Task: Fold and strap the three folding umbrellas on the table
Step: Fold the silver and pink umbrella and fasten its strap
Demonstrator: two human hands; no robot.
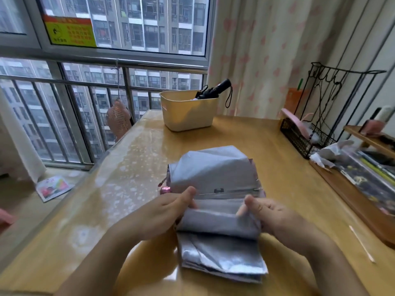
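A silver-lined folding umbrella [215, 174] with pink trim lies collapsed on the wooden table [256, 137], its loose canopy flaps spread toward me. My left hand [168, 208] grips the left side of its fabric, thumb on top. My right hand [263, 212] pinches a fold of fabric on the right side. A pink handle end [165, 190] shows beside my left thumb. A black folding umbrella [213, 90] stands in the cream basket [188, 112] at the table's far end, its wrist cord hanging over the rim.
A black wire rack [307, 135] and a wooden tray [363, 197] of small items line the table's right edge. A thin white stick [361, 243] lies near it. The window railing [85, 84] runs along the left. A booklet [54, 188] lies on the floor.
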